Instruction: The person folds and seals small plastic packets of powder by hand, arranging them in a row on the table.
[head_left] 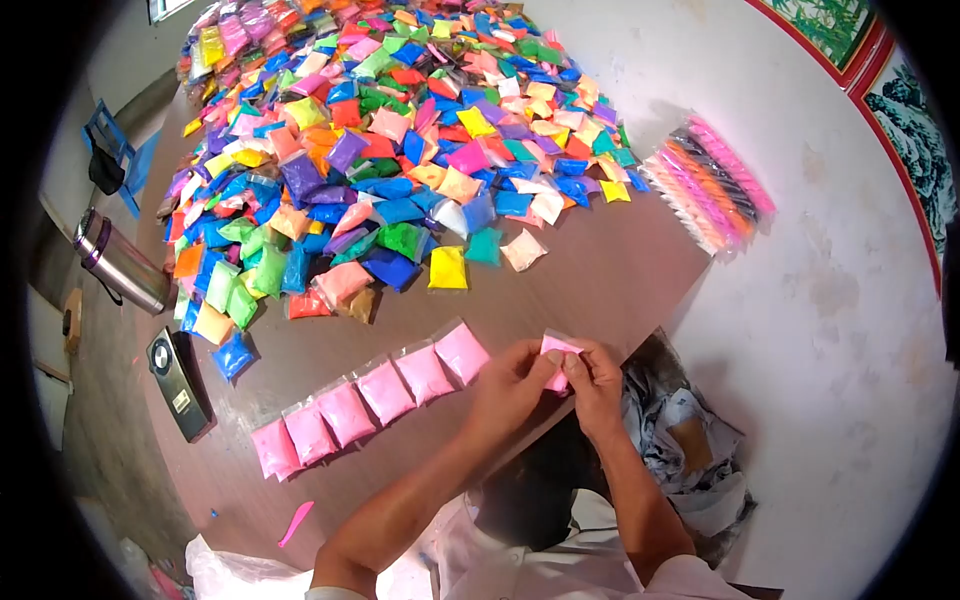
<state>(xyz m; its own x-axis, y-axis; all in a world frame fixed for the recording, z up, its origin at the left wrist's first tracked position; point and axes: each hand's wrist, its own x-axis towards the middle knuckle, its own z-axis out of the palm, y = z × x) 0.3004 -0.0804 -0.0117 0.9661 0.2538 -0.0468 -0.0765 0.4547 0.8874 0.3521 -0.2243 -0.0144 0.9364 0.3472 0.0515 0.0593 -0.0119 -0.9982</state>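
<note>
Between my two hands is a small clear bag of pink clay-like material (561, 346), held over the table's front edge. My left hand (512, 385) is closed on its left side, thumb pressed on the front. On the other side my right hand (594, 388) grips it the same way, and the two thumbs nearly meet. The fingers behind the bag are hidden. Just left of my left hand begins a slanting row of several similar pink bags (383, 391) lying flat on the table. A small pink plastic knife (296, 524) lies nearer my body.
A large heap of multicoloured bags (400, 130) covers the far part of the brown table (560, 280). Bundled packs of colourful pieces (708, 185) lie by the wall. At left are a steel flask (120, 262) and a dark device (180, 387). Crumpled cloth (690, 460) sits at right.
</note>
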